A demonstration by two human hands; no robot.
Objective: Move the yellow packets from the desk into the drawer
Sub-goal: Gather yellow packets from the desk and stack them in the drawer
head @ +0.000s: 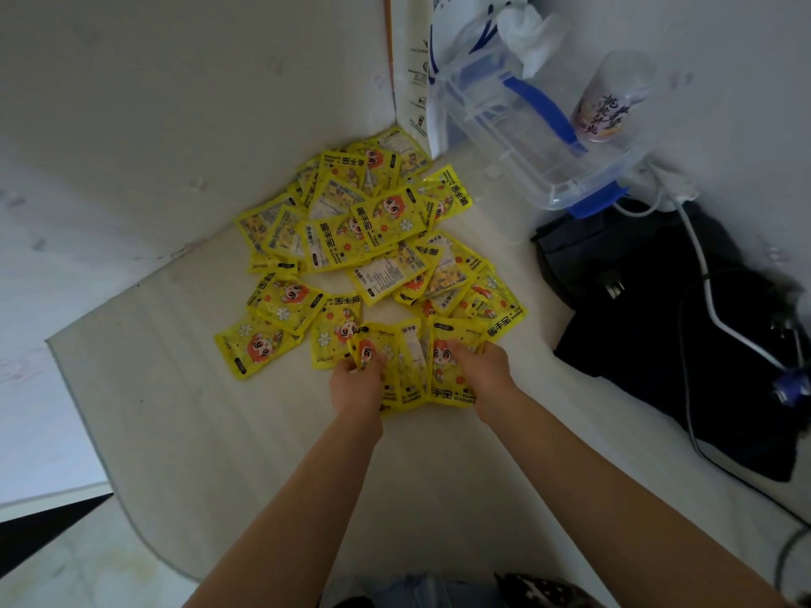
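Several yellow packets [351, 239] with a red cartoon figure lie scattered in a heap on the pale desk [263, 454], reaching back into the corner by the wall. At the near edge of the heap, my left hand [357, 381] grips a few packets [373, 348] lifted off the desk. My right hand [478, 370] is closed on the packets [447, 379] beside them. Both bunches touch in the middle. No drawer is in view.
A clear plastic box with blue clips [535, 138] stands at the back right, a printed cup [614, 98] beside it. Dark cloth [658, 322] with white and black cables [711, 300] covers the right side. The desk's left edge [74, 388] drops off to the floor.
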